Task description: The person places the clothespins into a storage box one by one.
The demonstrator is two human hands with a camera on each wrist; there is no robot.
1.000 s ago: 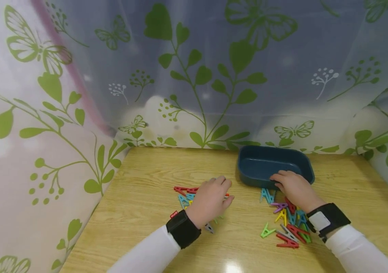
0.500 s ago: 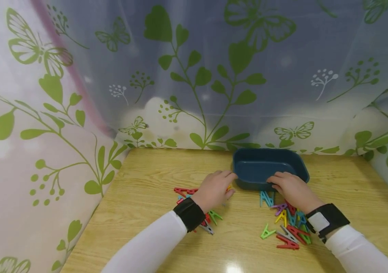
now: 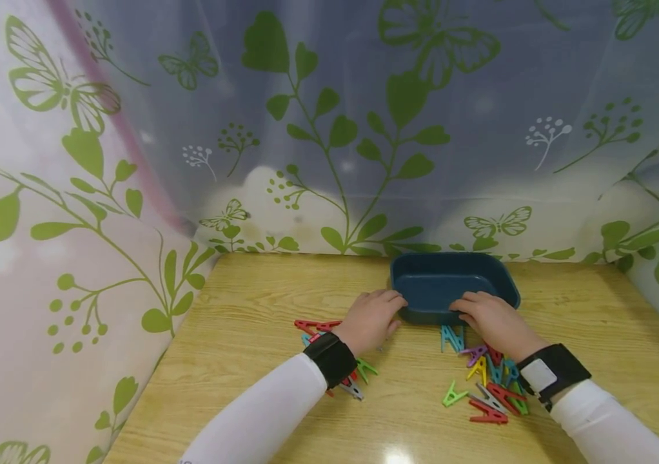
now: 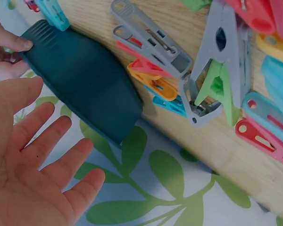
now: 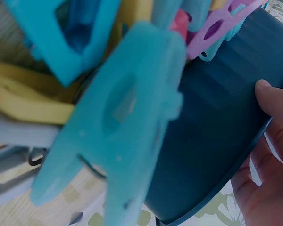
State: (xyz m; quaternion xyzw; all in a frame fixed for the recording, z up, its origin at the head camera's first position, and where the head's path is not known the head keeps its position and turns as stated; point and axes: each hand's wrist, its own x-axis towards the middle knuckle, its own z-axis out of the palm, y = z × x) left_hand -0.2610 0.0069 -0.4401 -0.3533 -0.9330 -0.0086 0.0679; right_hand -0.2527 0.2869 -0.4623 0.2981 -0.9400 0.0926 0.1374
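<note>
A dark blue rectangular plastic bin [image 3: 428, 318] stands at the back of the table, with no contents visible. My right hand [image 3: 498, 323] grips its near rim, thumb outside against the wall and fingers over the edge, as the right wrist view shows on the bin [image 5: 212, 117]. At the bin's near left corner is my left hand [image 3: 369, 320], fingertips right at the rim. The left wrist view shows that hand [image 4: 37, 160] with fingers extended and spread. Below the right hand lies a pile of colored clothespins, including a light green one [image 3: 453, 394].
A second group of clothespins, with a red clothespin [image 3: 314, 325] at its edge, lies partly hidden under the left forearm. A leaf-and-butterfly patterned curtain [image 3: 306, 148] hangs behind and beside the wooden table [image 3: 260, 283].
My left hand has moved right and away from over the left clothespins to the bin's corner. The bin has shifted slightly left, with my right hand staying on its rim.
</note>
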